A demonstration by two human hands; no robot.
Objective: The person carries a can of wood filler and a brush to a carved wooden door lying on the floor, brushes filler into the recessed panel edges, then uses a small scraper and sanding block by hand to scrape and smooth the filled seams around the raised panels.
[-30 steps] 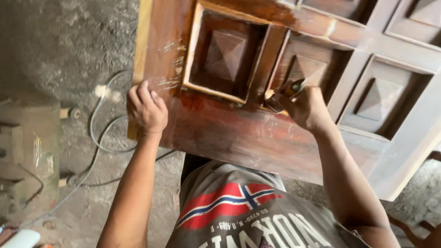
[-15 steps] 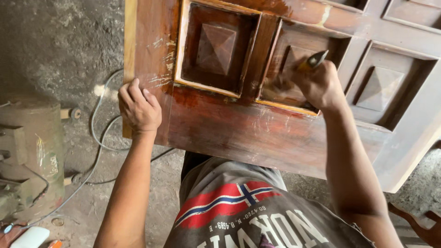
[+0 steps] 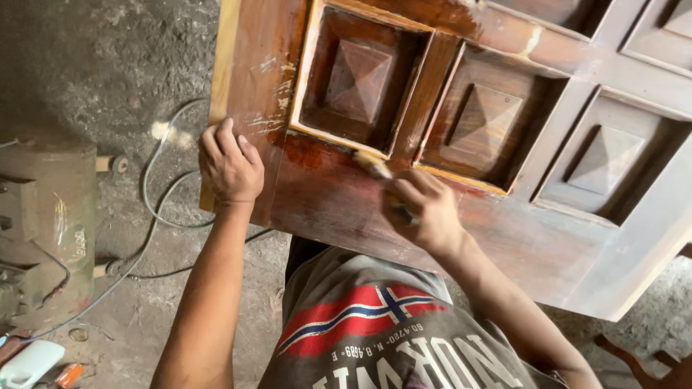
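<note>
The right hand [image 3: 425, 212] is closing its fingers around the handle of a paintbrush [image 3: 375, 167], gripping it firmly; the pale bristles are pointing up and away from the knuckles and are touching the lower frame of a recessed square on the panelled wooden door [image 3: 346, 209]; the handle is mostly hidden inside the fist. The left hand [image 3: 231, 166] is lying across the door's edge, well apart from the right one, its fingers curling loosely over the wood and pressing on it, holding nothing else; pale scuffs are showing just beyond its fingertips. The door is lying flat under both hands, stained reddish brown and looking wet and glossy between them; three sunken squares with raised pyramid centres are sitting just beyond the right hand, and the far part of the door is looking greyer and duller. Below the wrists, the person's grey shirt [image 3: 375, 338] with a red, white and blue flag print is showing; to the outside of the left arm, a grey cable [image 3: 155, 209] is looping over the dusty concrete floor [image 3: 86, 65]; further out, a dull green machine [image 3: 43, 223] is standing.
</note>
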